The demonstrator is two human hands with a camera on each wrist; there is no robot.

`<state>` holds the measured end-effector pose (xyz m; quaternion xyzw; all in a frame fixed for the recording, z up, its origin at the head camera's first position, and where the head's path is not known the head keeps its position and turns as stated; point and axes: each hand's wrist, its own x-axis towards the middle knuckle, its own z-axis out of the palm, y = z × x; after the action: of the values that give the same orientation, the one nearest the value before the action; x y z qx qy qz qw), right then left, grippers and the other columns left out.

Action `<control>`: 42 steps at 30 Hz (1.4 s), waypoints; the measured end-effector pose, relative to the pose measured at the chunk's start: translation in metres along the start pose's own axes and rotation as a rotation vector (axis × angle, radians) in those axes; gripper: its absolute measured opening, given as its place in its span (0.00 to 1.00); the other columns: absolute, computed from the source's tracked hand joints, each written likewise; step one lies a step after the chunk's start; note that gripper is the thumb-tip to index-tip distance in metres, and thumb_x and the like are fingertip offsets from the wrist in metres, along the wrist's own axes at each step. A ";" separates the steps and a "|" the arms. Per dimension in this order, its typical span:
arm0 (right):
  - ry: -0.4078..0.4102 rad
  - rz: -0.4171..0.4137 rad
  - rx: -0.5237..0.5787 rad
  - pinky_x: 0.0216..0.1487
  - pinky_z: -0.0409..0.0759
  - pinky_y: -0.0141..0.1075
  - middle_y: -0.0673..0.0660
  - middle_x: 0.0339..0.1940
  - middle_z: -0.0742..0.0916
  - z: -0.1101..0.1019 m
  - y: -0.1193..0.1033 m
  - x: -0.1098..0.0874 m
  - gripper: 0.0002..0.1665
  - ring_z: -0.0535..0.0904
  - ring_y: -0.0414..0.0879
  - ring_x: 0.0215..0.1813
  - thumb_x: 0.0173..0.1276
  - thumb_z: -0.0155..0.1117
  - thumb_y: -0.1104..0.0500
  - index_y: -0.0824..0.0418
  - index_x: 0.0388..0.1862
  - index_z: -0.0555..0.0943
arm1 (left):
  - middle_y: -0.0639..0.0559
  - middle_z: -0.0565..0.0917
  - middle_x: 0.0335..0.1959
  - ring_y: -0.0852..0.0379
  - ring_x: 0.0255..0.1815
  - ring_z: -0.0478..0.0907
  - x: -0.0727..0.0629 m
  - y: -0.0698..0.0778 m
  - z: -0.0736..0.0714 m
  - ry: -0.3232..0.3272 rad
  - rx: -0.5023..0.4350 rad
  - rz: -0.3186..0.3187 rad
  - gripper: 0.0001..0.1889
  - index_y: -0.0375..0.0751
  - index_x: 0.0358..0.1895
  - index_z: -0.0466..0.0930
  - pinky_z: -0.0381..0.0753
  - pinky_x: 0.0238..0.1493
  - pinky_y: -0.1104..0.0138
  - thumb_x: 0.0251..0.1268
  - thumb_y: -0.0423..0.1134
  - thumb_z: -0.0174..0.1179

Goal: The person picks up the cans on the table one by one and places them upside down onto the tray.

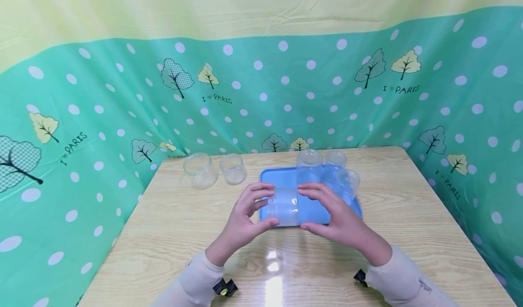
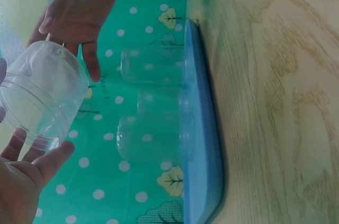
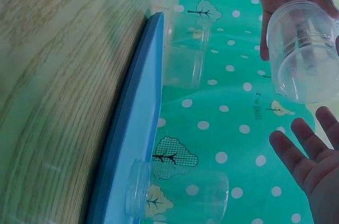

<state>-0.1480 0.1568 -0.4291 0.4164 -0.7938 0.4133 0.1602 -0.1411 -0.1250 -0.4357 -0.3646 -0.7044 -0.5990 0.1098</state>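
Above the blue tray [image 1: 282, 176], a clear plastic jar [image 1: 283, 207] lies sideways in the air, its mouth end toward the left. My left hand [image 1: 245, 218] grips that end, thumb below and fingers above. In the left wrist view, the thumb of this hand [image 2: 24, 187] touches the jar near its threaded neck. My right hand [image 1: 343, 216] is by the base with its fingers spread. A gap shows between the right hand [image 3: 318, 166] and the jar [image 3: 304, 54] in the right wrist view.
Clear jars stand mouth-down on the tray: one at the back [image 1: 309, 164], another beside it [image 1: 336, 159] and a third at the right [image 1: 347, 184]. A wide jar [image 1: 201, 175] and a smaller jar [image 1: 233, 170] stand on the wooden table [image 1: 163, 234]. A patterned curtain [image 1: 286, 93] hangs behind.
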 end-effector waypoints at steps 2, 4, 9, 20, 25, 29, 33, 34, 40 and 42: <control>-0.003 -0.006 0.012 0.65 0.80 0.36 0.53 0.73 0.75 0.001 0.000 0.000 0.45 0.73 0.50 0.71 0.58 0.82 0.55 0.55 0.73 0.72 | 0.38 0.71 0.68 0.45 0.70 0.71 0.000 0.000 0.001 -0.002 -0.004 0.004 0.31 0.36 0.63 0.75 0.81 0.66 0.54 0.53 0.21 0.73; -0.005 -0.008 0.023 0.64 0.81 0.37 0.54 0.73 0.74 0.002 -0.001 0.000 0.46 0.73 0.50 0.71 0.57 0.83 0.55 0.54 0.73 0.72 | 0.38 0.71 0.68 0.46 0.70 0.71 -0.001 0.000 0.002 -0.003 -0.010 0.007 0.32 0.36 0.63 0.75 0.81 0.66 0.54 0.53 0.21 0.74; -0.015 0.002 0.056 0.64 0.82 0.40 0.56 0.74 0.73 0.004 -0.002 0.000 0.47 0.72 0.51 0.72 0.57 0.83 0.55 0.54 0.74 0.71 | 0.36 0.70 0.68 0.45 0.70 0.71 -0.001 0.001 0.006 -0.006 -0.028 0.023 0.32 0.33 0.63 0.74 0.81 0.65 0.52 0.53 0.20 0.74; 0.020 -0.094 0.118 0.62 0.84 0.44 0.60 0.75 0.71 0.010 -0.003 0.000 0.50 0.70 0.52 0.73 0.55 0.83 0.61 0.59 0.75 0.69 | 0.33 0.68 0.68 0.43 0.71 0.70 0.000 0.006 0.010 -0.010 -0.048 0.087 0.31 0.31 0.63 0.73 0.81 0.64 0.50 0.55 0.23 0.74; 0.025 -0.113 0.162 0.60 0.85 0.48 0.63 0.75 0.71 0.011 -0.006 0.002 0.49 0.70 0.52 0.73 0.56 0.82 0.63 0.61 0.75 0.69 | 0.31 0.68 0.68 0.42 0.71 0.69 -0.001 0.008 0.011 -0.010 -0.070 0.113 0.30 0.26 0.62 0.71 0.81 0.64 0.48 0.56 0.24 0.74; 0.019 -0.111 0.195 0.59 0.85 0.47 0.64 0.75 0.70 0.013 -0.007 0.001 0.48 0.70 0.51 0.74 0.57 0.81 0.64 0.62 0.75 0.68 | 0.30 0.67 0.68 0.41 0.71 0.69 -0.001 0.008 0.012 -0.012 -0.075 0.131 0.30 0.27 0.62 0.72 0.80 0.65 0.48 0.57 0.26 0.74; 0.017 -0.104 0.219 0.61 0.85 0.44 0.64 0.75 0.69 0.014 -0.008 0.000 0.48 0.69 0.51 0.74 0.57 0.81 0.66 0.62 0.75 0.68 | 0.29 0.67 0.68 0.40 0.72 0.68 -0.001 0.007 0.013 -0.016 -0.072 0.149 0.30 0.30 0.63 0.72 0.80 0.66 0.50 0.58 0.28 0.74; 0.019 -0.103 0.224 0.61 0.85 0.43 0.64 0.75 0.69 0.014 -0.008 0.000 0.48 0.69 0.51 0.74 0.56 0.81 0.66 0.62 0.75 0.68 | 0.29 0.67 0.68 0.39 0.72 0.68 -0.001 0.007 0.013 -0.016 -0.071 0.153 0.30 0.30 0.63 0.72 0.80 0.66 0.50 0.58 0.28 0.74; 0.040 -0.111 0.258 0.63 0.83 0.38 0.66 0.74 0.69 0.016 -0.008 0.001 0.49 0.69 0.51 0.74 0.54 0.82 0.68 0.63 0.73 0.69 | 0.28 0.67 0.68 0.39 0.71 0.69 -0.002 0.006 0.014 -0.011 -0.062 0.155 0.30 0.28 0.62 0.71 0.79 0.67 0.51 0.58 0.29 0.74; 0.047 -0.111 0.260 0.63 0.83 0.37 0.66 0.74 0.70 0.017 -0.008 0.000 0.49 0.69 0.51 0.74 0.53 0.82 0.68 0.64 0.73 0.69 | 0.29 0.67 0.68 0.39 0.71 0.69 -0.002 0.005 0.014 -0.011 -0.045 0.150 0.30 0.28 0.62 0.71 0.80 0.66 0.51 0.58 0.30 0.74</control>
<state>-0.1406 0.1410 -0.4354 0.4669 -0.7054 0.5128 0.1462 -0.1325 -0.1131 -0.4367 -0.4221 -0.6620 -0.6027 0.1425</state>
